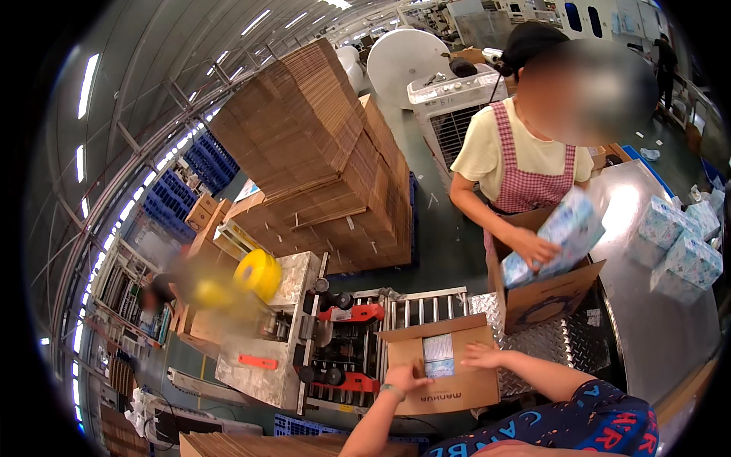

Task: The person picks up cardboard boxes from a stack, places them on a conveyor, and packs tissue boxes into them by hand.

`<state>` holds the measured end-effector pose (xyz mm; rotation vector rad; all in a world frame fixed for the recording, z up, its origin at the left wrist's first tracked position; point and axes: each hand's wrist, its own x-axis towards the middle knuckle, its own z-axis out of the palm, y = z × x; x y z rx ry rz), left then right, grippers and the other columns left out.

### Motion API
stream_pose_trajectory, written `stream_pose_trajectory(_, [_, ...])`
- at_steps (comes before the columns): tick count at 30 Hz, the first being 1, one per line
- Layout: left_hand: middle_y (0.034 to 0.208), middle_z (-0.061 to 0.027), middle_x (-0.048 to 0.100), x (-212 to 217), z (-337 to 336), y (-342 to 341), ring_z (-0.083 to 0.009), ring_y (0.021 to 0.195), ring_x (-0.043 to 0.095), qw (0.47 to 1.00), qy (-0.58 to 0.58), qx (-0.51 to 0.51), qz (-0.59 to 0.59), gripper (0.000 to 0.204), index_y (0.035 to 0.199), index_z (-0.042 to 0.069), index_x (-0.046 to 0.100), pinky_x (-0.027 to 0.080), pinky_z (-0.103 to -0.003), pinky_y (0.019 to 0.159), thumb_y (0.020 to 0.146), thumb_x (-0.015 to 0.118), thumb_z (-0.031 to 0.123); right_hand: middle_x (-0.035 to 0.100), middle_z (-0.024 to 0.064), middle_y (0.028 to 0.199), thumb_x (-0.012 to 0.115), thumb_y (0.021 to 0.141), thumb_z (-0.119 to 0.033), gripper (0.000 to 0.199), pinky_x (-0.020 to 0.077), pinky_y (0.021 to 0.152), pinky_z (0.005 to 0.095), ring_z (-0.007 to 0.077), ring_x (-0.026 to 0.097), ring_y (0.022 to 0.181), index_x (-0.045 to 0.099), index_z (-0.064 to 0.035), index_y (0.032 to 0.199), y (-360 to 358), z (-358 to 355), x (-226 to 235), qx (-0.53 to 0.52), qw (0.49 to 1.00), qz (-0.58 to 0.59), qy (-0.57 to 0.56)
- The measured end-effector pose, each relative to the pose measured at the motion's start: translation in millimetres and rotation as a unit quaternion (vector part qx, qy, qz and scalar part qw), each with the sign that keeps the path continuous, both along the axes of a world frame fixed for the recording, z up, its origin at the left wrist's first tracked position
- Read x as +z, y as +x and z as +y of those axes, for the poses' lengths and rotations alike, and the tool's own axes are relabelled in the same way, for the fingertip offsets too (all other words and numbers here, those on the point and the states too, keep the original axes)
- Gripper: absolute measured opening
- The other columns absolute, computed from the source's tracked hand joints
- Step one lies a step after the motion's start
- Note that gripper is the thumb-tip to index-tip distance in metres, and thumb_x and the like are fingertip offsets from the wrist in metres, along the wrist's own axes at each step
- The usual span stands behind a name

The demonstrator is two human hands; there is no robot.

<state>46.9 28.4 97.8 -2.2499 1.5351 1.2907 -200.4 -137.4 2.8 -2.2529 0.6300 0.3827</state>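
Observation:
In front of me a cardboard box (464, 388) sits at the end of the roller conveyor, its top flaps partly folded in. Through the gap between the flaps show a light blue pack (439, 369) and a white printed sheet (438, 347). My left hand (406, 378), with a band at the wrist, rests on the box's left side, thumb apart from the fingers. Across the gap, my right hand (483, 356) lies on the right flap with its fingers stretched out. Neither hand grips anything visible.
Facing me, a co-worker in a checked apron (525, 179) holds blue-white packs (560, 236) over an open carton (544, 305). More wrapped packs (689, 255) lie on the metal table (632, 228) at right. Left stands a taping machine (343, 346) with yellow tape (259, 274); behind it, stacked flat cartons (320, 152).

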Motion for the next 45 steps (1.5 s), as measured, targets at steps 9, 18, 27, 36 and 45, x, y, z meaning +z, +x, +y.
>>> stream_pose_trajectory(9, [0.124, -0.019, 0.058, 45, -82, -31, -0.0377, 0.124, 0.05, 0.876, -0.406, 0.033, -0.259, 0.063, 0.124, 0.007, 0.06, 0.03, -0.058, 0.111, 0.086, 0.066, 0.057, 0.024, 0.0304, 0.157, 0.086, 0.068, -0.055, 0.126, 0.0263, 0.12, 0.0503, 0.0444, 0.027, 0.146, 0.019, 0.0064, 0.154, -79, 46, -52, -0.353, 0.92, -0.171, 0.002])
stream_pose_trajectory(18, [0.16, -0.0125, 0.036, -110, 62, -130, -0.0313, 0.151, 0.028, 0.912, -0.298, 0.138, -0.247, 0.08, 0.157, 0.009, 0.032, 0.015, -0.058, 0.121, 0.094, 0.052, 0.054, 0.029, 0.0289, 0.154, 0.088, 0.073, -0.037, 0.113, 0.0295, 0.119, 0.0471, 0.0446, 0.031, 0.143, 0.02, 0.0062, 0.153, -64, 41, -43, -0.304, 0.926, -0.226, -0.014])
stream_pose_trajectory(27, [0.165, -0.0084, 0.026, -96, 0, -10, -0.0272, 0.154, 0.019, 0.912, -0.316, 0.08, -0.25, 0.081, 0.155, 0.014, 0.038, 0.012, -0.074, 0.114, 0.092, 0.05, 0.063, 0.046, 0.0212, 0.149, 0.056, 0.103, -0.031, 0.067, 0.0379, 0.11, 0.0406, 0.0331, 0.047, 0.135, 0.025, -0.0065, 0.156, 63, 45, -65, -0.557, 0.765, -0.293, 0.136])
stream_pose_trajectory(36, [0.162, -0.0085, 0.032, -100, -13, 161, -0.0245, 0.151, 0.026, 0.895, -0.348, 0.109, -0.258, 0.066, 0.144, 0.013, 0.051, 0.01, -0.073, 0.115, 0.095, 0.05, 0.057, 0.038, 0.0297, 0.153, 0.053, 0.103, -0.026, 0.071, 0.0344, 0.114, 0.0416, 0.0401, 0.044, 0.138, 0.017, 0.0037, 0.156, 238, 21, -81, -0.462, 0.83, -0.312, 0.025])
stream_pose_trajectory(45, [0.144, -0.012, 0.053, -97, 5, 228, -0.0296, 0.141, 0.041, 0.841, -0.378, 0.117, -0.368, 0.054, 0.141, 0.0, 0.049, 0.021, -0.053, 0.122, 0.097, 0.053, 0.031, 0.03, 0.0227, 0.16, 0.046, 0.104, -0.049, 0.084, 0.0324, 0.115, 0.0499, 0.0353, 0.035, 0.145, 0.001, -0.0061, 0.16, 318, -4, -99, -0.383, 0.867, -0.226, 0.227])
